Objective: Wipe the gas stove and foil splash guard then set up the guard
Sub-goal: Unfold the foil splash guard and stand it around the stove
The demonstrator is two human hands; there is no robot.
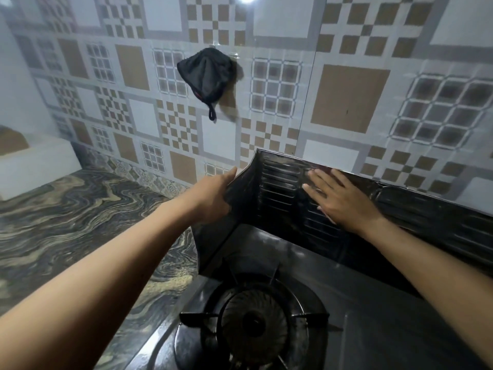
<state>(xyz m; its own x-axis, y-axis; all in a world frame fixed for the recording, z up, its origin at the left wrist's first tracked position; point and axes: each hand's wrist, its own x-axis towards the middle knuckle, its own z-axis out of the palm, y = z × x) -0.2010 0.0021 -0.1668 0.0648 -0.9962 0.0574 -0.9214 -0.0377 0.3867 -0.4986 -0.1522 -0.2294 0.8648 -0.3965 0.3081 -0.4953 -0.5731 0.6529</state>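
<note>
From the head camera, the foil guard (282, 188) stands upright at the back of the stove (373, 303), against the tiled wall (346, 97). Its long panel runs along the wall to the right, and a short wing folds forward at the left corner, down the stove's left side.

The left hand (213, 196) is at that wing: its fingers (229, 173) reach along the wing's outer face toward the top corner. Whether they pinch the edge or only press on it I cannot tell, since the wing hides the thumb side. The right hand (338, 198) lies flat on the inner face of the long panel, fingers spread apart and pointing up and left toward the fold, holding nothing.

So the fold sits between the two hands, the left one nearer the wing and the right one nearer the back panel. I judge the next move turns on that crease: the wing has to stand square to the wall beside the burner (253, 324).

A dark cloth (205, 73) hangs on the wall well above the guard. The marbled desk (80, 222) stretches to the left.

No brand, label or writing can be read anywhere; a tiny red mark on the cloth is too small to tell.
</note>
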